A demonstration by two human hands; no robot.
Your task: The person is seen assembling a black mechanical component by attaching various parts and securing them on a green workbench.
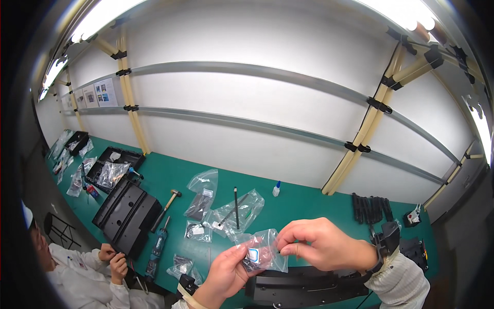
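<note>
Gripping: left hand (226, 270) and right hand (321, 244) pinch one small clear bag (263, 251)
Below: black panel (303, 286) on green bench (298, 206)
Nearby: hammer (167, 203)

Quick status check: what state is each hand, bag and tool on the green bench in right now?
Left hand: grip shut on small clear bag, pinching its lower left.
Right hand: grip shut on the same bag's top right edge.
Small clear bag: held up above the bench between both hands.
Hammer: lying flat, untouched.
Glue bottle: upright, capped.
Black rod: lying across a clear bag.
Long black part: flat on bench under the hands.
</note>
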